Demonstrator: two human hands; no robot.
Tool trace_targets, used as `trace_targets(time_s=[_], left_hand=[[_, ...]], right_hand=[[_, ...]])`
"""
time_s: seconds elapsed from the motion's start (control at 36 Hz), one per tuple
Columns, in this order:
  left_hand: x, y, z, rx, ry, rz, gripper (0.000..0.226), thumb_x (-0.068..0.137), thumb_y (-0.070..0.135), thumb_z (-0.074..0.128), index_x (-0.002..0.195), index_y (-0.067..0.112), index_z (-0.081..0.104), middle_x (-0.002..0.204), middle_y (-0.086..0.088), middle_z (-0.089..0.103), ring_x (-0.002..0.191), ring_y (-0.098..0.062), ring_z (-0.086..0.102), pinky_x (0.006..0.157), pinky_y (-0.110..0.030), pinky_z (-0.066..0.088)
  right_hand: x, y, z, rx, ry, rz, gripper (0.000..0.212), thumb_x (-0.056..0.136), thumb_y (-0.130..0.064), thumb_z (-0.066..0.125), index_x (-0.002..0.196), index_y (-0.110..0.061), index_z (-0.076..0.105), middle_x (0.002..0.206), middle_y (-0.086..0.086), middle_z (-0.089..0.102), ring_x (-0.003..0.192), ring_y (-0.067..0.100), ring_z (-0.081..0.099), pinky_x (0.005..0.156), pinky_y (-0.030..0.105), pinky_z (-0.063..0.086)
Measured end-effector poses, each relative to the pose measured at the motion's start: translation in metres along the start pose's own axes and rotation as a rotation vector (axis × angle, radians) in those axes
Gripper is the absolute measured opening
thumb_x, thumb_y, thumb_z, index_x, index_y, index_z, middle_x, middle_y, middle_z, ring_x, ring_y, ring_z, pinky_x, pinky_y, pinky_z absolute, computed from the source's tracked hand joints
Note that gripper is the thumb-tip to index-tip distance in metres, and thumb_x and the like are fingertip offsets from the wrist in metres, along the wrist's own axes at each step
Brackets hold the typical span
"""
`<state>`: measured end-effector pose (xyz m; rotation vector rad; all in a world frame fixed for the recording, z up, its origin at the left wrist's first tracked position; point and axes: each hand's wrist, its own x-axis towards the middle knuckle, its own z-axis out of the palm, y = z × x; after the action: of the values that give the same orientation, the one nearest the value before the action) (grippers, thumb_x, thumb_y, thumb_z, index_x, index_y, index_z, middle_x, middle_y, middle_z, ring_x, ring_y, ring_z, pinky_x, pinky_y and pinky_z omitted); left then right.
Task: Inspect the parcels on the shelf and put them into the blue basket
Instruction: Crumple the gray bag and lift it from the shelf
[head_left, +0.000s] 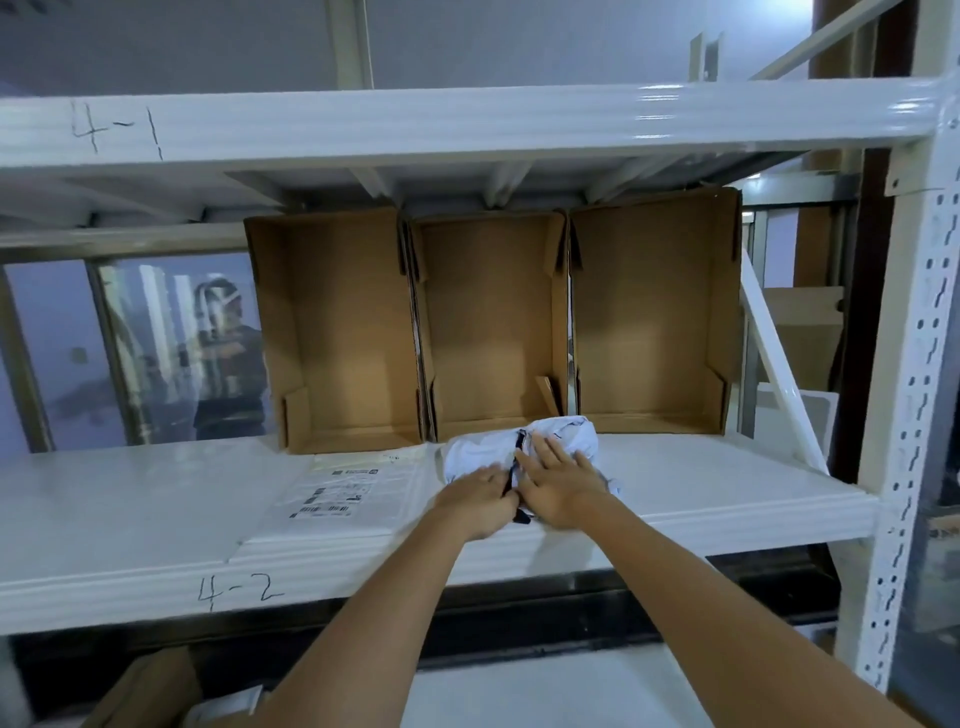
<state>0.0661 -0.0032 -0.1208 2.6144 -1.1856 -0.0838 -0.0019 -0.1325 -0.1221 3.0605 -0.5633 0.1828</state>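
A crumpled white soft parcel (563, 434) with a dark strip lies on the white shelf (156, 499) marked 4-2, in front of the middle cardboard box. My left hand (480, 501) has curled fingers pinching the parcel's near edge by the dark strip. My right hand (558, 480) rests flat on the parcel with fingers spread. A flat white parcel (343, 496) with a printed label lies on the shelf to the left of my hands. The blue basket is out of view.
Three open cardboard boxes (343, 332), (493, 322), (654, 312) lie on their sides at the back of the shelf. An upper shelf beam (467, 119) marked 4-1 runs overhead. A perforated upright (914, 415) stands at the right. A person is seen through the window (223, 353) at the left.
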Motion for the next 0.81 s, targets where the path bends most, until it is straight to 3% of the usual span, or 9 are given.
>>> trace_targets(time_s=[0.08, 0.17, 0.28, 0.42, 0.5, 0.56, 0.61, 0.69, 0.81], left_hand=[[-0.001, 0.001, 0.000, 0.020, -0.006, 0.022, 0.055, 0.097, 0.040, 0.026, 0.150, 0.024, 0.026, 0.158, 0.001, 0.024, 0.145, -0.018, 0.022, 0.117, -0.040, 0.021], [0.002, 0.000, -0.002, -0.042, -0.005, 0.016, 0.048, 0.096, 0.042, 0.029, 0.136, 0.023, 0.046, 0.144, 0.000, 0.045, 0.130, -0.020, 0.042, 0.106, -0.037, 0.035], [0.004, -0.001, -0.004, -0.067, -0.020, -0.001, 0.045, 0.089, 0.038, 0.037, 0.126, 0.019, 0.053, 0.136, -0.003, 0.050, 0.118, -0.022, 0.049, 0.093, -0.033, 0.041], [0.001, -0.003, 0.000, -0.045, 0.038, 0.022, 0.046, 0.091, 0.041, 0.034, 0.129, 0.022, 0.051, 0.138, 0.000, 0.048, 0.122, -0.020, 0.046, 0.098, -0.036, 0.041], [0.001, -0.004, 0.005, 0.009, 0.051, 0.037, 0.048, 0.096, 0.038, 0.030, 0.138, 0.019, 0.043, 0.147, 0.000, 0.040, 0.134, -0.020, 0.036, 0.108, -0.037, 0.033], [0.001, -0.005, 0.007, 0.066, 0.035, 0.045, 0.054, 0.099, 0.037, 0.024, 0.149, 0.019, 0.028, 0.159, -0.001, 0.019, 0.147, -0.019, 0.013, 0.119, -0.038, 0.015], [0.002, -0.005, 0.008, 0.095, 0.016, 0.040, 0.057, 0.100, 0.038, 0.020, 0.154, 0.021, 0.012, 0.162, 0.002, -0.001, 0.149, -0.016, -0.005, 0.121, -0.037, 0.000], [0.004, -0.004, 0.006, 0.092, -0.011, 0.035, 0.059, 0.101, 0.037, 0.017, 0.155, 0.022, 0.001, 0.162, 0.003, -0.005, 0.149, -0.015, -0.006, 0.121, -0.037, -0.002], [0.002, -0.003, 0.005, 0.114, -0.061, 0.022, 0.058, 0.101, 0.038, 0.015, 0.155, 0.021, 0.002, 0.162, 0.003, -0.002, 0.149, -0.014, -0.001, 0.122, -0.037, 0.000]], right_hand=[[-0.006, 0.001, -0.002, 0.007, -0.054, 0.001, 0.059, 0.102, -0.044, 0.013, 0.156, -0.022, 0.005, 0.163, 0.005, -0.011, 0.151, 0.021, -0.008, 0.120, 0.047, 0.000], [-0.006, 0.001, -0.002, 0.002, -0.096, 0.000, 0.060, 0.102, -0.043, 0.013, 0.156, -0.018, 0.014, 0.163, 0.009, -0.004, 0.151, 0.024, 0.001, 0.119, 0.049, 0.005], [-0.007, 0.002, -0.005, 0.004, -0.116, -0.004, 0.059, 0.099, -0.043, 0.015, 0.148, -0.014, 0.033, 0.162, 0.010, 0.012, 0.147, 0.027, 0.021, 0.113, 0.049, 0.021], [-0.011, 0.000, -0.007, 0.033, -0.077, 0.019, 0.059, 0.100, -0.043, 0.017, 0.152, -0.018, 0.025, 0.163, 0.005, 0.013, 0.143, 0.026, 0.030, 0.109, 0.043, 0.026], [-0.014, 0.000, -0.003, 0.049, -0.054, 0.032, 0.060, 0.100, -0.045, 0.016, 0.155, -0.022, 0.018, 0.163, 0.003, 0.010, 0.147, 0.023, 0.020, 0.117, 0.043, 0.017], [-0.017, 0.001, -0.001, 0.057, -0.016, 0.023, 0.059, 0.100, -0.045, 0.017, 0.155, -0.024, 0.019, 0.164, 0.001, 0.008, 0.149, 0.020, 0.015, 0.119, 0.042, 0.012], [-0.020, -0.001, 0.000, 0.052, 0.040, -0.029, 0.056, 0.101, -0.043, 0.019, 0.155, -0.026, 0.021, 0.164, -0.003, 0.006, 0.150, 0.017, 0.011, 0.120, 0.044, 0.009], [-0.022, -0.003, 0.000, 0.037, 0.097, -0.148, 0.052, 0.104, -0.037, 0.018, 0.155, -0.026, 0.020, 0.163, -0.006, 0.010, 0.150, 0.012, 0.006, 0.120, 0.041, 0.004], [-0.021, -0.003, -0.001, 0.088, 0.025, -0.157, 0.051, 0.105, -0.035, 0.017, 0.155, -0.024, 0.022, 0.162, -0.005, 0.018, 0.149, 0.012, 0.013, 0.119, 0.037, 0.009]])
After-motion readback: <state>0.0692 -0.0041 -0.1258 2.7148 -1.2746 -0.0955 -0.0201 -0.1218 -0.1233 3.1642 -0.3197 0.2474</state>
